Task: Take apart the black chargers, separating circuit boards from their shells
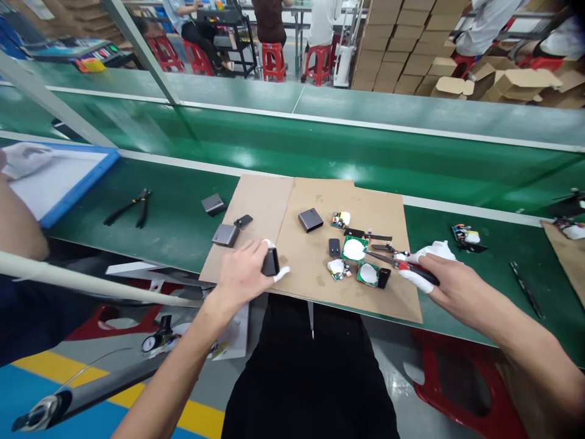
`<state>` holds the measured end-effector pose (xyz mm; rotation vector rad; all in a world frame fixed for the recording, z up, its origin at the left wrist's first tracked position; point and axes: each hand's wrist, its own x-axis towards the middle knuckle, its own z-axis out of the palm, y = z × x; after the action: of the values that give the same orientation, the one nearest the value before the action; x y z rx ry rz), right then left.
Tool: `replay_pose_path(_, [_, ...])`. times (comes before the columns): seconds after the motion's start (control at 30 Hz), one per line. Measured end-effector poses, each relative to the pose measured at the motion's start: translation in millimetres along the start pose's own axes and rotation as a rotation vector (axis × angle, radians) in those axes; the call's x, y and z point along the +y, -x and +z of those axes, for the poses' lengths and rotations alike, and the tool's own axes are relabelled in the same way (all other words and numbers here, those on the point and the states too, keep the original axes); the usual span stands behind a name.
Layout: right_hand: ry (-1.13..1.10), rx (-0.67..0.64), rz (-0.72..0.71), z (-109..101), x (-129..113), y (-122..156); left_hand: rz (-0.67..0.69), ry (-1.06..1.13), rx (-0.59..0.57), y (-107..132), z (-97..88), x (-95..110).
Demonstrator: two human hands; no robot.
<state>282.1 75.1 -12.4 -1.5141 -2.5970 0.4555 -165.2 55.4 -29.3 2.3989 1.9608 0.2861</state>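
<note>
Pinning grey housing (270, 263), left hand (244, 271) closed round it; right hand (452, 286) clasps cutters (397, 261); I'd brace it against the cardboard sheet (304, 268).

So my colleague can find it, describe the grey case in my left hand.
On the green bench lie two cardboard sheets. Near their seam, by the front edge, the left hand grips a dark grey case; the other grey cases lie loose and untouched.

Black pliers (142, 198) lie on the green counter (183, 227) near a blue-edged tray (78, 188); cardboard boxes (402, 55) and red stools (273, 61) stand behind.
</note>
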Motion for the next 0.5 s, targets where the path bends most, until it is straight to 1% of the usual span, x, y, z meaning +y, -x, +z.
replay_pose_path(0.07, [-0.003, 0.018, 0.006, 0, 4, -1, 0.031, 0.049, -0.022, 0, 4.5, 7])
replay_pose_path(0.17, [-0.053, -0.002, 0.031, 6, -6, -6, 0.014, 0.120, -0.037, -4, 21.2, 20])
replay_pose_path(0.27, [-0.117, -0.002, 0.131, 12, -14, -11, -0.003, 0.242, 0.002, -11, 39.6, 26])
replay_pose_path(0.4, [-0.162, 0.093, 0.294, 15, -9, -17, -0.003, 0.506, 0.090, -17, 56.0, 33])
replay_pose_path(0.5, [-0.116, 0.177, 0.363, 18, 2, -24, 0.003, 0.583, 0.124, -20, 65.1, 39])
